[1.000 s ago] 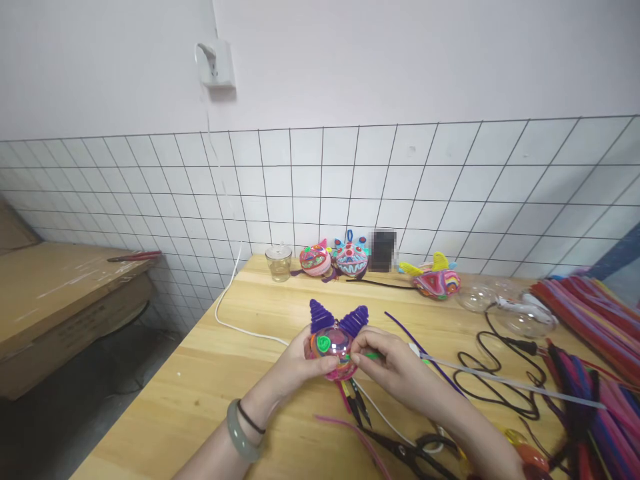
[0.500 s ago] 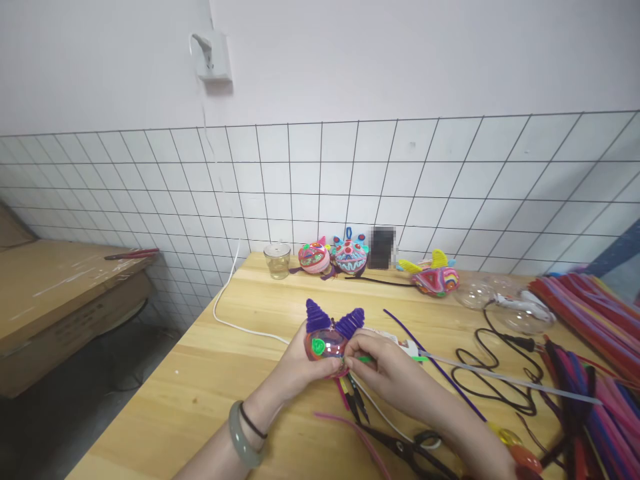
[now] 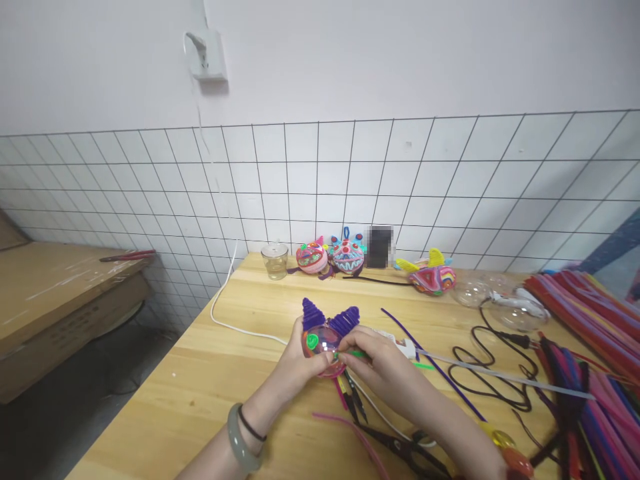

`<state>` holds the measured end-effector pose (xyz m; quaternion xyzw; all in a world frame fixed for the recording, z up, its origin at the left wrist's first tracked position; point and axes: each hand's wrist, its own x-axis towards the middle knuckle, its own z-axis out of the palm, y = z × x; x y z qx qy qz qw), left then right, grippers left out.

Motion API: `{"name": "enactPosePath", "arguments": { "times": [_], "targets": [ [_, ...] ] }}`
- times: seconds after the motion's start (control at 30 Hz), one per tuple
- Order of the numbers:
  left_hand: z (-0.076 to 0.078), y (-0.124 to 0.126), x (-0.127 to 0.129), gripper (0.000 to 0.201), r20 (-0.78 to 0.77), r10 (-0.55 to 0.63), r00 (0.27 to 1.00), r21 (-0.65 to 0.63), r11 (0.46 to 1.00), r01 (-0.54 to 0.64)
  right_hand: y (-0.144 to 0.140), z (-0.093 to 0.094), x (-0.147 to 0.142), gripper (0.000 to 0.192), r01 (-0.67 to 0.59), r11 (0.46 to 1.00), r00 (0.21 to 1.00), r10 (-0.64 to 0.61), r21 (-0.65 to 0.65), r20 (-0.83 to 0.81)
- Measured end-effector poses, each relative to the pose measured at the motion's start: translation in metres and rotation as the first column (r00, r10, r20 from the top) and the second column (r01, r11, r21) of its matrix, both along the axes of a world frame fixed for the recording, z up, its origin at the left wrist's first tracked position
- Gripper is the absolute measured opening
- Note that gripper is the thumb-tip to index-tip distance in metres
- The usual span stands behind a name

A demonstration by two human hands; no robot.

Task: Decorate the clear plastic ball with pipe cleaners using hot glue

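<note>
My left hand cups a clear pink ball with two purple coiled pipe-cleaner ears and a green spiral on its front. It is held just above the wooden table. My right hand pinches a green pipe cleaner against the ball's right side. Both hands meet at the ball near the table's middle.
Black scissors and a pink pipe cleaner lie near the front edge. A glue gun with a black cord, heaps of pipe cleaners, clear half shells, finished figures and a glass surround the hands.
Both hands and the ball have shifted slightly left and back. The ball has turned a little, and the right fingers stay pressed on the green pipe cleaner.
</note>
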<state>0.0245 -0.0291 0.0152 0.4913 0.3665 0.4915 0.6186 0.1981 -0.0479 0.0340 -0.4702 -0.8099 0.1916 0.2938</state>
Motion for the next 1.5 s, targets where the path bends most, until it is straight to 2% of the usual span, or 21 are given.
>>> {"name": "enactPosePath", "arguments": {
  "times": [0.27, 0.5, 0.67, 0.83, 1.07, 1.33, 1.5],
  "targets": [
    [-0.003, 0.002, 0.001, 0.066, 0.005, -0.048, 0.999, 0.018, 0.999, 0.048, 0.000, 0.004, 0.000, 0.009, -0.065, 0.990, 0.993, 0.052, 0.128, 0.103],
    [-0.008, 0.004, 0.001, 0.058, -0.045, -0.064, 0.997, 0.048, 0.997, 0.066, -0.001, 0.000, 0.000, 0.011, -0.113, 0.959, 0.972, 0.053, 0.259, 0.227],
    [-0.006, 0.003, 0.002, 0.059, -0.048, -0.070, 0.996, 0.019, 0.997, 0.071, -0.001, -0.004, 0.001, 0.013, -0.107, 0.953, 0.956, 0.021, 0.283, 0.292],
    [-0.003, 0.001, 0.001, 0.062, -0.028, -0.107, 0.994, -0.034, 0.994, 0.106, -0.003, 0.002, 0.003, 0.010, -0.134, 0.957, 0.940, 0.041, 0.259, 0.337],
    [-0.007, 0.001, 0.000, 0.062, 0.025, -0.161, 0.987, -0.077, 0.984, 0.162, -0.005, 0.009, 0.005, 0.010, -0.197, 0.938, 0.923, 0.080, 0.285, 0.377],
    [-0.011, 0.003, 0.004, 0.064, 0.003, -0.078, 0.997, -0.032, 0.996, 0.078, -0.002, -0.001, 0.003, 0.014, -0.120, 0.952, 0.934, 0.012, 0.283, 0.356],
    [-0.015, 0.005, 0.007, 0.052, -0.037, 0.011, 0.999, 0.037, 0.999, -0.010, 0.000, -0.011, 0.002, 0.014, -0.083, 0.947, 0.945, -0.023, 0.310, 0.325]
  ]
}}
